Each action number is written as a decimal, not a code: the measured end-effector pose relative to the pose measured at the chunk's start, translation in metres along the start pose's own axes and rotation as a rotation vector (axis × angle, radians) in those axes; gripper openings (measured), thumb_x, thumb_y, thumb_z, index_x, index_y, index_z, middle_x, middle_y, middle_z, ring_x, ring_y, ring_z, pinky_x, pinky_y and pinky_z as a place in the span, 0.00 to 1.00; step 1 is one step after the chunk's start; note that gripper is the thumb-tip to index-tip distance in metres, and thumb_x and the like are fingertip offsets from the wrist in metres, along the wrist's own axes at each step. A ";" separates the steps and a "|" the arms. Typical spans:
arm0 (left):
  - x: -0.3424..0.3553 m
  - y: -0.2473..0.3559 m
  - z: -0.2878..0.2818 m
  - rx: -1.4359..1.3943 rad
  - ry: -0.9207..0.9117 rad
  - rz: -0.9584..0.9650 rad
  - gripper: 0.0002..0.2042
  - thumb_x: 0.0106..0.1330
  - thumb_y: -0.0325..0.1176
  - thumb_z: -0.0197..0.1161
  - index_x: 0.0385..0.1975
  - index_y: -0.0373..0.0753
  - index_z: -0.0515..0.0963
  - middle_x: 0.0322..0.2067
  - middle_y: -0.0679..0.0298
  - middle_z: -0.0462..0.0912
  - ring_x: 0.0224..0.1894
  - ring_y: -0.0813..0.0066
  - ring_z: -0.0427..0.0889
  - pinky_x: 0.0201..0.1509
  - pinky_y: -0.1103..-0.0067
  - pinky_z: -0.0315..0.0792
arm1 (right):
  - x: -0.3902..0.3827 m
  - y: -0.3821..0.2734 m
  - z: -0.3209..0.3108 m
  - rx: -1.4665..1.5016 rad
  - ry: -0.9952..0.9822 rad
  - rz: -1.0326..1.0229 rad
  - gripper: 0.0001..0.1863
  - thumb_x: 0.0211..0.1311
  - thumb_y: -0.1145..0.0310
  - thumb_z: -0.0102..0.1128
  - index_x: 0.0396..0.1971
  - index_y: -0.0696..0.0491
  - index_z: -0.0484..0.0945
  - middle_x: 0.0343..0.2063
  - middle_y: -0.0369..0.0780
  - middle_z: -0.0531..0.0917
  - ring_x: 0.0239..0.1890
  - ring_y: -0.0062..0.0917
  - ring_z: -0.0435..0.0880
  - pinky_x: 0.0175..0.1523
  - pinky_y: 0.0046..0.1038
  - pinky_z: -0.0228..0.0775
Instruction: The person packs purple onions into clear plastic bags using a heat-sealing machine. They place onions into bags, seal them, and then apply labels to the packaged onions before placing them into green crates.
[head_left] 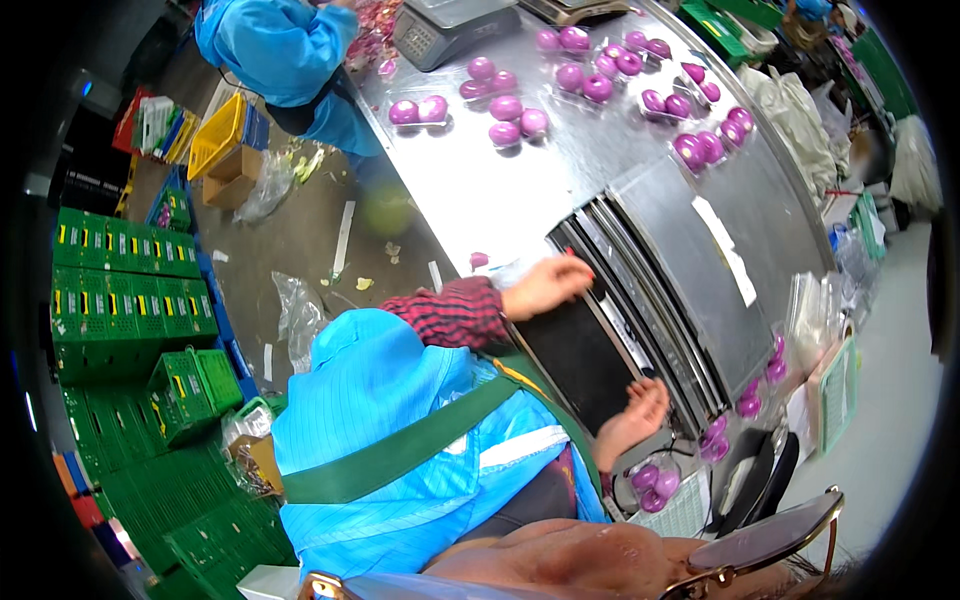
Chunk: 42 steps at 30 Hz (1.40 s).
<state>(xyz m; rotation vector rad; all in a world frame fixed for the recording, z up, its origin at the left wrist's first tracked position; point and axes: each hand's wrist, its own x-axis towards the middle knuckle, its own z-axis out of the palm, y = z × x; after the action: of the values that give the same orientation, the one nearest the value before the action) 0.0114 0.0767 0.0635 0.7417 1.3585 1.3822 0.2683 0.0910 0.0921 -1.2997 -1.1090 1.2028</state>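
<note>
A metal wrapping machine (690, 270) with a black plate (570, 365) and long rails is set into the steel table (440, 175). My left hand (548, 288), below a red-and-black plaid sleeve, hovers over the upper end of the plate beside the rails, fingers loosely bent and apart; whether it touches the machine is unclear. My right hand (635, 415) is at the lower end near the rails, fingers curled but apart, holding nothing visible. Clear packs of peeled red onions (655, 485) lie beside it, and more packs (505, 130) stand on the table's far part.
A co-worker in blue (280, 55) stands at upper left beside a scale (440, 30). Green crates (130, 290), a yellow crate (215, 130), a cardboard box (230, 175) and plastic scraps (295, 305) are on the floor at left. White sacks (790, 120) line the right.
</note>
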 end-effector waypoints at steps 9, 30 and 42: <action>0.068 0.007 -0.379 0.961 1.066 0.280 0.30 0.48 0.24 0.62 0.56 0.33 0.65 0.48 0.43 0.73 0.53 0.49 0.72 0.57 0.66 0.67 | -0.014 -0.004 0.158 -0.203 -0.825 0.118 0.09 0.65 0.77 0.50 0.42 0.61 0.76 0.32 0.41 0.83 0.33 0.19 0.81 0.39 0.20 0.73; 0.019 0.018 -0.382 0.279 0.263 -0.345 0.30 0.50 0.16 0.53 0.59 0.34 0.67 0.50 0.58 0.79 0.36 0.81 0.76 0.40 0.84 0.71 | 0.021 0.100 0.389 -0.126 -1.016 0.795 0.37 0.65 0.61 0.56 0.67 0.55 0.49 0.59 0.47 0.67 0.55 0.28 0.72 0.47 0.30 0.73; 0.030 0.094 -0.239 0.095 0.134 -0.018 0.29 0.54 0.16 0.55 0.60 0.34 0.66 0.50 0.62 0.76 0.29 0.88 0.61 0.38 0.89 0.65 | 0.053 -0.042 0.289 -0.131 -0.751 0.142 0.37 0.60 0.67 0.62 0.64 0.63 0.53 0.60 0.55 0.63 0.58 0.33 0.69 0.48 0.25 0.73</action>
<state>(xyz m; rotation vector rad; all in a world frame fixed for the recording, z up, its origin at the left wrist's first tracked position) -0.2409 0.0388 0.1056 0.7082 1.5407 1.3808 -0.0151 0.1711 0.1296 -1.0459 -1.6617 1.8268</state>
